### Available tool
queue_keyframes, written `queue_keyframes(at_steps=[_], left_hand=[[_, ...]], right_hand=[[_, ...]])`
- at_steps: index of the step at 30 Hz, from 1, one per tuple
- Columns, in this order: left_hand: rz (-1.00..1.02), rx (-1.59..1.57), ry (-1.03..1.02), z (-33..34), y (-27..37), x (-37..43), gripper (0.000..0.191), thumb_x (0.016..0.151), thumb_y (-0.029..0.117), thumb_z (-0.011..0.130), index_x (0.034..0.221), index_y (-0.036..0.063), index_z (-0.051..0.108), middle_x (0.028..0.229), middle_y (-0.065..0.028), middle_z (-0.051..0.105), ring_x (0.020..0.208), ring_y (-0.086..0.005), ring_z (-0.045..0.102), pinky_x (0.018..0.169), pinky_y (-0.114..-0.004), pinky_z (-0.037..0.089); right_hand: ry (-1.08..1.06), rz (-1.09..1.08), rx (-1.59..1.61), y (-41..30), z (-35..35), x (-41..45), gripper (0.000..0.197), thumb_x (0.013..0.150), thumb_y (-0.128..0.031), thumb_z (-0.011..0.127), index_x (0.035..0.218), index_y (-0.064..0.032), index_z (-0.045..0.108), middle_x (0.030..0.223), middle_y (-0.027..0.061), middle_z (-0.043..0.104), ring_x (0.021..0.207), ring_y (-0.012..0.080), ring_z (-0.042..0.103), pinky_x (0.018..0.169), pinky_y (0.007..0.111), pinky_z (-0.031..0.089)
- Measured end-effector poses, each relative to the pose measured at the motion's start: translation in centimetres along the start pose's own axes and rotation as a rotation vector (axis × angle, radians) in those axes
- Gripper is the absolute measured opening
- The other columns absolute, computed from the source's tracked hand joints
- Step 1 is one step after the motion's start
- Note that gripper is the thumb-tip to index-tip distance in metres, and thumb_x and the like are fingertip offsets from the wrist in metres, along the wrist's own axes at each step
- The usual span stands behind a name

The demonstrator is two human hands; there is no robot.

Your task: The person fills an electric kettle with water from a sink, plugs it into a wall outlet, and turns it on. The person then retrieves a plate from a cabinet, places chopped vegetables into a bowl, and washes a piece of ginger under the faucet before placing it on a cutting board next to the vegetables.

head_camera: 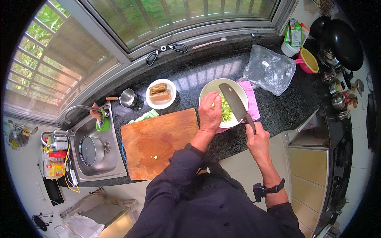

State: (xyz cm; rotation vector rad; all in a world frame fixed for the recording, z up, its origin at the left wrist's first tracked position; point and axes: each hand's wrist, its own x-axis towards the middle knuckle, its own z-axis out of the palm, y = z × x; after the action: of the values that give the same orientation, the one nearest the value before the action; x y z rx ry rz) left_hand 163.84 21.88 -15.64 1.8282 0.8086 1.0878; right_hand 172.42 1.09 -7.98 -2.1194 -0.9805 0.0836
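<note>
My right hand [258, 139] grips the dark handle of a kitchen cleaver [233, 99], its broad blade tilted over a white bowl [242, 89]. Chopped green vegetable pieces [226, 112] lie in that bowl. Over its left side is my left hand [210, 111], fingers bent beside the pieces; whether it holds any is hidden. A pink cloth [252, 101] lies partly under the bowl. Left of my hands is a wooden cutting board [157, 134] with a few green bits on it. Behind the board, a white dish [161, 104] holds two brownish blocks of food [160, 93].
A steel sink [116, 163] with a pot [90, 148] is at the left. A small saucepan [128, 98] stands behind the board. Scissors [163, 48] and a pink toothbrush [209, 43] rest along the window ledge. A clear plastic bag [268, 68] and a pink ladle-like cup [309, 61] are at the right.
</note>
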Motion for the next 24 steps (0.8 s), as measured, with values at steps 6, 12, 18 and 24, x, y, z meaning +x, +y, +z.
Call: queue_keyframes(at_steps=[6,12,18,24], left_hand=[[-0.047,-0.094,0.053,-0.9,0.0,1.0,0.021,0.11,0.015,0.071,0.116,-0.0035,0.079,0.12,-0.0197,0.082,0.115,-0.035,0.078,0.103,-0.043,0.06],[-0.002,-0.123,0.079,-2.7,0.9,0.8,0.018,0.109,0.01,0.073,0.116,-0.0049,0.08,0.121,-0.0195,0.081,0.115,-0.0308,0.078,0.103,-0.039,0.06],[0.052,-0.173,0.033,-6.5,3.5,-2.4,0.018,0.1,0.005,0.076,0.117,-0.0027,0.077,0.125,-0.0216,0.079,0.119,-0.0384,0.077,0.105,-0.045,0.061],[-0.047,0.062,0.087,-18.8,-1.2,-9.6,0.021,0.1,0.001,0.078,0.121,-0.0019,0.079,0.124,-0.0178,0.081,0.116,-0.0318,0.079,0.101,-0.039,0.062]], right_hand=[[0.031,0.03,0.019,0.1,-0.6,1.0,0.022,0.111,-0.023,0.075,0.108,-0.0011,0.071,0.076,0.0201,0.07,0.064,0.0364,0.071,0.061,0.048,0.055],[0.066,0.055,0.045,-0.8,-0.3,-0.3,0.022,0.112,-0.024,0.074,0.113,-0.0019,0.074,0.077,0.0179,0.07,0.065,0.0298,0.071,0.064,0.046,0.055],[0.05,0.1,0.066,1.9,-1.0,-1.3,0.034,0.119,-0.034,0.063,0.105,-0.0036,0.07,0.071,0.0057,0.06,0.056,0.0116,0.058,0.053,0.034,0.045],[-0.347,0.306,0.637,-1.2,0.4,-2.4,0.037,0.121,-0.038,0.058,0.105,-0.0048,0.065,0.064,0.0,0.056,0.047,0.0095,0.052,0.042,0.029,0.038]])
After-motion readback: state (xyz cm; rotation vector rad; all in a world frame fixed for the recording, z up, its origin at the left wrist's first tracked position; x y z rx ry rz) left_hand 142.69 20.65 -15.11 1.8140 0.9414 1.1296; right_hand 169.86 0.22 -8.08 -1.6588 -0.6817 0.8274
